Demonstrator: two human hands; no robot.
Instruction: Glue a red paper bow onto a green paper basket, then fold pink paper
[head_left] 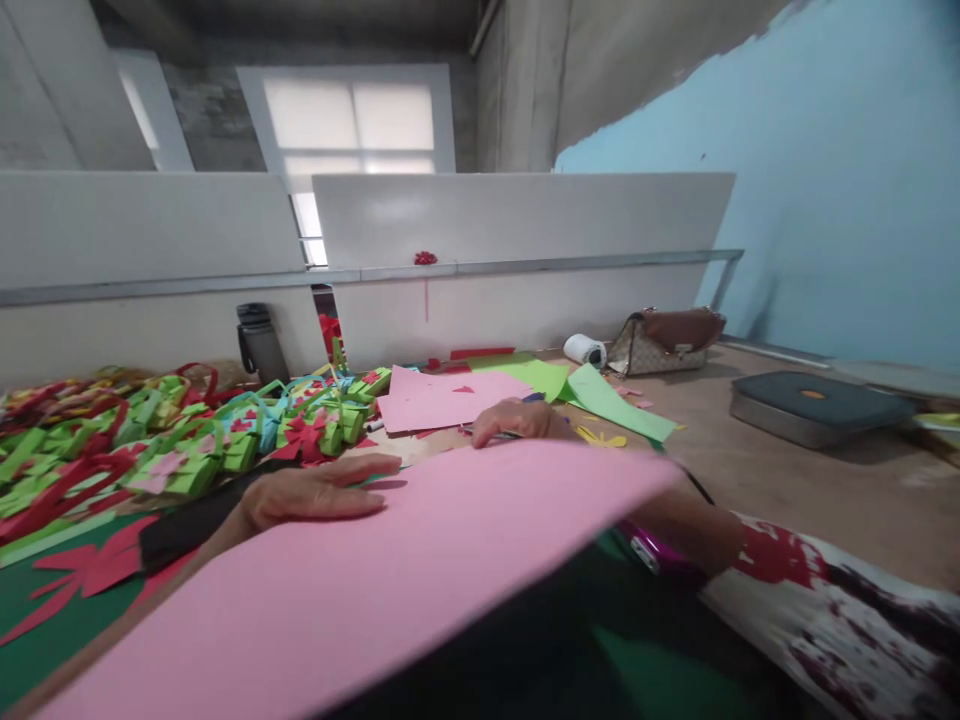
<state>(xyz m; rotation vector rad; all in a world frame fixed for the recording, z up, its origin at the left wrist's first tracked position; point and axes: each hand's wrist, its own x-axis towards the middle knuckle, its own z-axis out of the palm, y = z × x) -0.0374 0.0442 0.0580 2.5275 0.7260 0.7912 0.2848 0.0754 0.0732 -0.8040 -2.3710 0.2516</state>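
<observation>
A large pink paper sheet (420, 560) slopes across the foreground, its near right edge raised over the green surface. My left hand (322, 490) lies at the sheet's far edge, fingers stretched out and thumb resting on the paper. Just beyond that edge, my right hand (517, 420) has its fingers bent and closed. A thin dark edge shows under them, but what they hold is mostly hidden. Farther back lies another pink paper piece (442, 395), beside light green sheets (619, 400). Yellow paper cutouts (600, 437) are right of my right hand.
Green and red paper crafts (187, 460) crowd the left side, near red cutouts (97, 570) and a dark bottle (261, 345). At the back right stand a white roll (583, 349) and a handbag (667, 340). A lidded box (817, 408) and a purple object (656, 550) are at the right.
</observation>
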